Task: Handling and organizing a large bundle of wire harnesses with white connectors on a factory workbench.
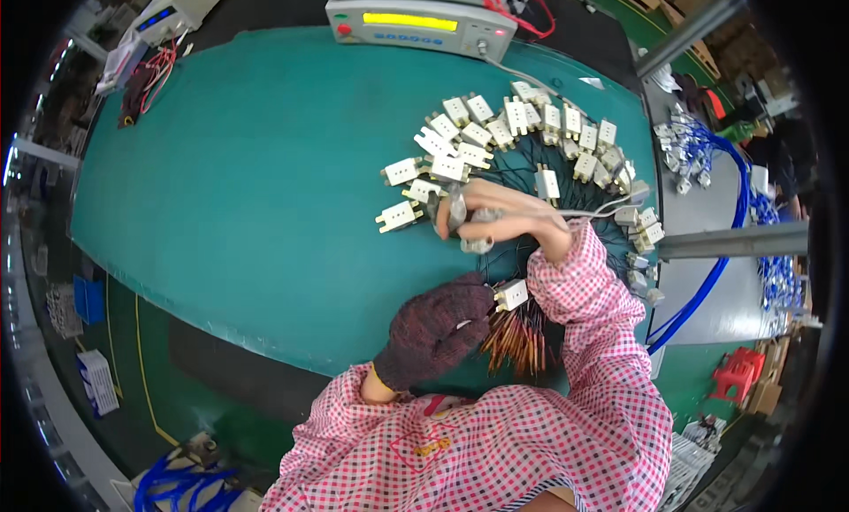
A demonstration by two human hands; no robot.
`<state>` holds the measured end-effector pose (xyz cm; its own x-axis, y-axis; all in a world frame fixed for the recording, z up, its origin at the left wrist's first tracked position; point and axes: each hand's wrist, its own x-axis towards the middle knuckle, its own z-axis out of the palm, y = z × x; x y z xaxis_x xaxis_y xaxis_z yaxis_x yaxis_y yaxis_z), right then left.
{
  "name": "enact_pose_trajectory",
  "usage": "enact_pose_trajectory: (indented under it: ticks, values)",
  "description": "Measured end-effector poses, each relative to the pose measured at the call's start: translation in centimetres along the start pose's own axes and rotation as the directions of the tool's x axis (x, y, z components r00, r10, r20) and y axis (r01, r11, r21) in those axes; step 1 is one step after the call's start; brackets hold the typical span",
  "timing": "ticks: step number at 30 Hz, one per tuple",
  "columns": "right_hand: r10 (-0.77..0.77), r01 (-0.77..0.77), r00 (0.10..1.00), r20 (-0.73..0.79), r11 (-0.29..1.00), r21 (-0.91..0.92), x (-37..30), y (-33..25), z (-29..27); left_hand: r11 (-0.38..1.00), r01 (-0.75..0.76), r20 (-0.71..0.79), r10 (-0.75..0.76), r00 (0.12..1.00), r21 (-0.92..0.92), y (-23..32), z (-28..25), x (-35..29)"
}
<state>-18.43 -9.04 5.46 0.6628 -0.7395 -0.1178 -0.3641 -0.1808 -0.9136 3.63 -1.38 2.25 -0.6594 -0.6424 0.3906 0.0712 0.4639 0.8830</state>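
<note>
Here's the left hand in its dark knitted glove, curled beside a white rectangular connector, grip unclear; ahead, the bare right hand bends, blurred, its hold untellable. Beyond, more white block connectors fan out, perhaps keeping thin black cables apart.

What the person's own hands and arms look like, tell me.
The left hand wears a dark, knitted glove flecked with reddish tones, edged in yellow at the wrist. The right hand has no full glove; greyish wraps seem to cover some fingers, though blur hides details. Both arms have loose pink, white and black checked sleeves.
</note>
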Motion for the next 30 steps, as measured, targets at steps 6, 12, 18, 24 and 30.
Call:
enact_pose_trajectory:
  ticks: [6,12,18,24,30]
  values:
    - [0.059,-0.053,0.997,0.044,0.99,-0.128,-0.1,-0.3,1.3,0.984,0.141,-0.111,-0.153,0.982,-0.107,-0.6,-1.0,1.5]
    - [-0.047,0.032,0.996,-0.072,0.978,-0.204,-0.3,1.6,2.2,0.91,-0.14,-0.049,0.172,0.984,0.389,-1.6,-1.3,2.5]
    - [-0.243,0.244,0.97,0.027,0.958,-0.148,0.5,3.9,1.2,0.706,0.279,-0.55,0.186,0.814,0.651,-3.6,-2.6,3.3]
    - [-0.101,0.111,0.992,0.074,0.984,-0.139,-0.1,2.6,0.8,0.47,0.403,-0.459,0.007,0.888,0.785,-6.7,-2.1,1.9]
    - [0.029,-0.032,0.999,-0.024,0.988,-0.149,-0.5,1.7,2.0,0.387,0.465,-0.503,-0.005,0.865,0.796,-7.4,-1.6,0.9]
